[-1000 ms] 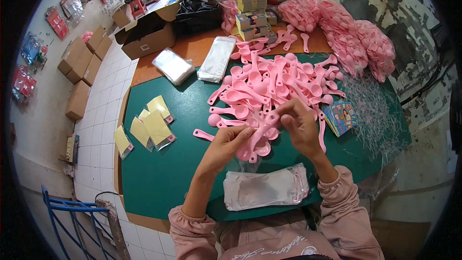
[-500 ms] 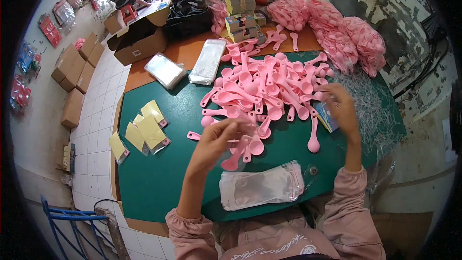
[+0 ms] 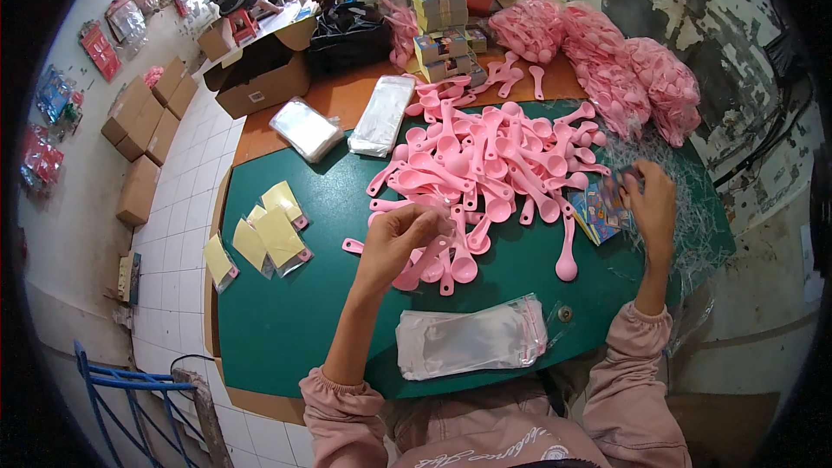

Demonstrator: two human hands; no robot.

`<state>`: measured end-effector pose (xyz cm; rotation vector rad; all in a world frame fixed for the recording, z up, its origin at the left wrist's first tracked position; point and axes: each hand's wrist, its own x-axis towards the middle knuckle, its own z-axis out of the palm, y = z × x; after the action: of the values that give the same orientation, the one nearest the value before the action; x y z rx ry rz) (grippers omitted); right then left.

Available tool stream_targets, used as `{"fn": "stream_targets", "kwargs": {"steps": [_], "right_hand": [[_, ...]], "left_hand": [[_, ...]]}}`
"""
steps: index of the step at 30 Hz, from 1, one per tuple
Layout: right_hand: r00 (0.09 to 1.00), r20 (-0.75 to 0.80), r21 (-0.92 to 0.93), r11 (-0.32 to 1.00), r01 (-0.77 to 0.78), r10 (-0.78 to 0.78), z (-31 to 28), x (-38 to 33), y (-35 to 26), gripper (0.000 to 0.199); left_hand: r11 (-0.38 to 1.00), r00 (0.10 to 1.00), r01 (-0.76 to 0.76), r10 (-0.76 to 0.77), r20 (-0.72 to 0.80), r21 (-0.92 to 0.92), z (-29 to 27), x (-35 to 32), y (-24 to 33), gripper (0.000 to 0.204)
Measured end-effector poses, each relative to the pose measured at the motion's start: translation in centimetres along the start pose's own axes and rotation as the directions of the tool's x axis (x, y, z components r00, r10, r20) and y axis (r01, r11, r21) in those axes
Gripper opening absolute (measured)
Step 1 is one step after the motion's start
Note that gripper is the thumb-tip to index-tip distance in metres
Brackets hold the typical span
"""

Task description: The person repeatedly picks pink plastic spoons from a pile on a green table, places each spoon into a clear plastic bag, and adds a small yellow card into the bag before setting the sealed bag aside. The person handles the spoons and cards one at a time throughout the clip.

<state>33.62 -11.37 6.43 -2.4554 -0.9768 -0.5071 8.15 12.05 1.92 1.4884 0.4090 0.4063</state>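
My left hand [image 3: 392, 247] is closed in a pinch just in front of the pink spoon pile [image 3: 494, 152]. It grips what appears to be a clear plastic bag, with a pink spoon [image 3: 422, 267] at its lower end; whether the spoon is inside cannot be made out. To the right of the pile, my right hand [image 3: 654, 204] pinches the edge of a colourful printed card [image 3: 614, 192], slightly blurred, above a small stack of similar cards [image 3: 594, 217]. A lone spoon [image 3: 566, 251] lies nearby. Flat clear bags [image 3: 468, 338] are stacked at the near table edge.
On the left of the green table [image 3: 286, 329] lie several packed bags with yellow-backed cards [image 3: 282, 238]. Farther back are two bag bundles [image 3: 381, 114], an open carton [image 3: 260, 82], card stacks [image 3: 440, 9] and big sacks of pink spoons [image 3: 607, 56]. Plastic scraps [image 3: 685, 199] cover the right side.
My right hand has moved slightly right and down and now holds a card lifted off the stack. My left hand stays near the same place, with the spoon below it shifted slightly up.
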Motion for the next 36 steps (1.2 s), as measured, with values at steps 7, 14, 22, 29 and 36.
{"fn": "stream_targets", "kwargs": {"steps": [7, 14, 22, 29, 36], "right_hand": [[0.983, 0.148, 0.868, 0.49, -0.077, -0.108, 1.4, -1.3, -11.5, 0.013], [0.945, 0.163, 0.763, 0.644, 0.062, -0.283, 1.2, -1.6, -12.3, 0.012], [0.928, 0.096, 0.71, 0.678, 0.19, -0.36, 1.2, -1.6, -12.2, 0.015], [0.915, 0.044, 0.667, 0.693, 0.271, -0.4, 1.6, -1.8, -12.5, 0.016], [0.897, 0.046, 0.703, 0.652, 0.283, -0.439, 1.4, -2.1, -12.8, 0.017]], "left_hand": [[0.998, 0.998, 0.014, -0.01, 0.062, -0.068, 0.2, 0.7, -0.5, 0.027], [0.996, 0.996, 0.089, -0.089, 0.018, -0.024, 0.2, 0.6, -0.2, 0.028], [0.998, 0.995, 0.033, -0.038, 0.092, 0.047, -0.7, 0.7, -1.4, 0.028], [0.995, 0.992, 0.099, -0.099, 0.076, -0.003, -0.5, 0.4, -0.7, 0.029], [0.997, 0.991, 0.056, -0.062, 0.115, 0.053, -0.3, 0.3, -0.2, 0.027]]}}
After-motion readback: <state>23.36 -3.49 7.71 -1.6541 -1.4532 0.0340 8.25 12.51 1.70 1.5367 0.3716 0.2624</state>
